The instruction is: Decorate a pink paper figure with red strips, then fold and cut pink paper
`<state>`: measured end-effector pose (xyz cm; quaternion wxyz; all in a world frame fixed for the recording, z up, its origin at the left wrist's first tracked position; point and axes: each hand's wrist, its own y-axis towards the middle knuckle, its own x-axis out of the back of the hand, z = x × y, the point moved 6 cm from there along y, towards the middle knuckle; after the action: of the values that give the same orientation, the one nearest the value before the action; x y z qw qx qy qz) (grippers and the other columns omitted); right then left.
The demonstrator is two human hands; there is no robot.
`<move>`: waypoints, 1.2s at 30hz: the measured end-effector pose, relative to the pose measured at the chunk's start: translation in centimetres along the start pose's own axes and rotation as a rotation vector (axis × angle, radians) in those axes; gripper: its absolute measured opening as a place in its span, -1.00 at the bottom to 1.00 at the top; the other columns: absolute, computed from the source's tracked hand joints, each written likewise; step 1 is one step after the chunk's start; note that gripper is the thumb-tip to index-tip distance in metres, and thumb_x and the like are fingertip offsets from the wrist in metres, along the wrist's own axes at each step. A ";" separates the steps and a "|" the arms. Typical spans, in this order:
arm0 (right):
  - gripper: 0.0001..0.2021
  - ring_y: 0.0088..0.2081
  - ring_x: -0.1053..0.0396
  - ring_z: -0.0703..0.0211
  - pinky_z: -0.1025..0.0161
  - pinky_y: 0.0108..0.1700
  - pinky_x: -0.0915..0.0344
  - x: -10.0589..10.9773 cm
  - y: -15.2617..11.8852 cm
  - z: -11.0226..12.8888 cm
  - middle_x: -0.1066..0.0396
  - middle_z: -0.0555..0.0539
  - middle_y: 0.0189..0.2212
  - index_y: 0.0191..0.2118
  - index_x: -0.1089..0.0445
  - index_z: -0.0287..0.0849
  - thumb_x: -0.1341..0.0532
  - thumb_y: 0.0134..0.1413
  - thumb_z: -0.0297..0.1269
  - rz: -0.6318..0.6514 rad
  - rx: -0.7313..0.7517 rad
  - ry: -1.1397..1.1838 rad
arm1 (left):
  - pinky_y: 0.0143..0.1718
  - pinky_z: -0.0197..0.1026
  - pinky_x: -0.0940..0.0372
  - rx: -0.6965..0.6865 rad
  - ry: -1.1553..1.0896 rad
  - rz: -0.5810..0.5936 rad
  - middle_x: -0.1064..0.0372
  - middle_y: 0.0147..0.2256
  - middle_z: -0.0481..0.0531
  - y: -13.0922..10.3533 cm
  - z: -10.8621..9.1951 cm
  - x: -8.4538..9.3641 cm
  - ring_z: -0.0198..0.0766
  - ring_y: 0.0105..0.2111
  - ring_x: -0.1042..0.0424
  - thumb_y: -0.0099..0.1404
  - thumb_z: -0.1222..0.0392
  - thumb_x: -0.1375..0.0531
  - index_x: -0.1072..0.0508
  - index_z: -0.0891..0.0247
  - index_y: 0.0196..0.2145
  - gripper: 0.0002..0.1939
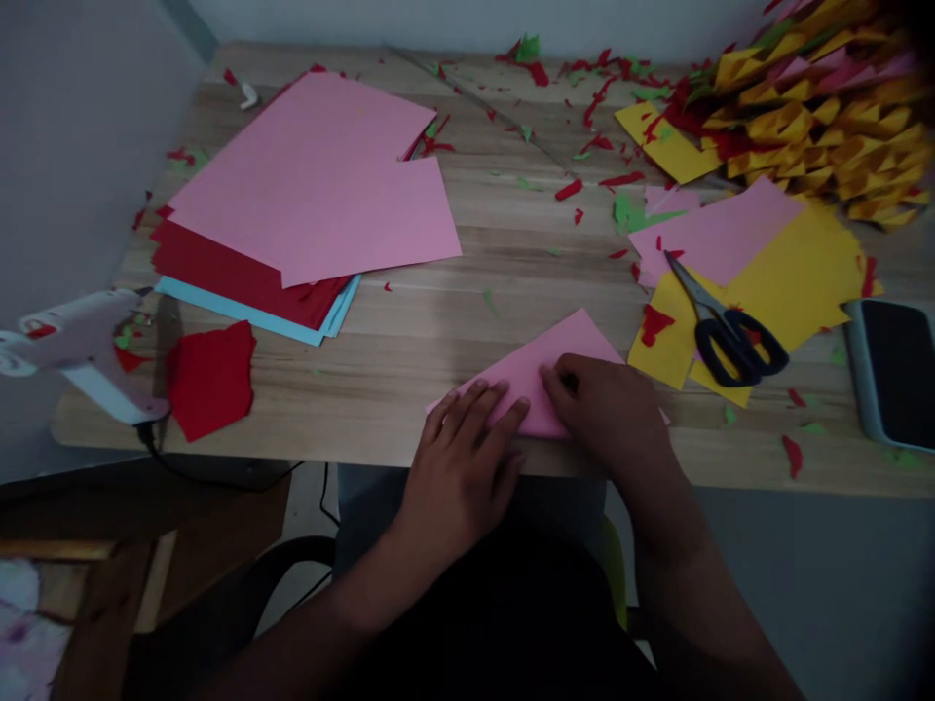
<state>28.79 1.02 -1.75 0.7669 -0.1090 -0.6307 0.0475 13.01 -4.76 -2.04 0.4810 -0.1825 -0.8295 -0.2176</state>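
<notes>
A folded pink paper [537,375] lies at the front edge of the wooden table, its pointed corner toward the back. My left hand [471,443] rests on its left part with the fingers spread and flat. On the right part of the same paper sits my right hand [610,404], its fingers curled in and knuckles up; whether anything is pinched in them is hidden. Dark-handled scissors [730,331] lie to the right, on yellow paper [789,273] and a pink piece [720,234].
Large pink sheets [314,175] cover red and blue ones at the back left. A glue gun [94,350] and red paper [211,380] are at left. A phone [891,370] lies right, below a folded yellow paper piece [825,117]. Scraps and a long thin rod [482,105] lie behind.
</notes>
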 end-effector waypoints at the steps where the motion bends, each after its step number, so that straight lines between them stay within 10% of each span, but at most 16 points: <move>1: -0.67 -0.48 -0.38 0.09 0.20 -0.42 0.08 0.0 0.1 -0.1 -0.57 -0.15 -0.47 -0.41 -0.50 -0.16 -0.11 0.31 -0.17 0.001 -0.006 -0.004 | 0.33 0.12 -0.08 0.000 0.000 -0.001 -0.26 0.30 0.11 0.0 0.0 0.0 -0.06 0.33 -0.18 0.41 0.20 -0.16 -0.34 0.17 0.25 -0.53; 24: -0.69 -0.55 -0.27 0.17 0.22 -0.43 0.06 0.2 0.7 -0.8 -0.46 -0.08 -0.58 -0.51 -0.45 -0.15 -0.15 0.22 -0.18 -0.053 -0.033 0.020 | 0.41 0.24 0.20 -0.059 0.088 0.109 -0.07 0.40 0.13 -0.9 -0.9 -0.9 0.02 0.40 -0.03 0.41 -0.03 -0.19 -0.24 -0.01 0.33 -0.42; 36: -0.62 -0.57 -0.23 0.20 0.27 -0.43 0.04 0.5 0.4 -1.0 -0.36 0.00 -0.65 -0.56 -0.39 -0.13 -0.18 0.23 -0.08 -0.073 -0.030 0.085 | 0.44 0.14 0.34 -0.128 0.144 0.205 0.08 0.45 0.11 -2.0 -0.2 -1.3 0.00 0.45 0.18 0.40 0.22 -0.18 -0.06 0.11 0.43 -0.29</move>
<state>29.88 1.44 -1.59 0.7925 -0.0992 -0.6018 0.0055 12.79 -6.66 -3.42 0.5463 -0.2804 -0.7543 -0.2324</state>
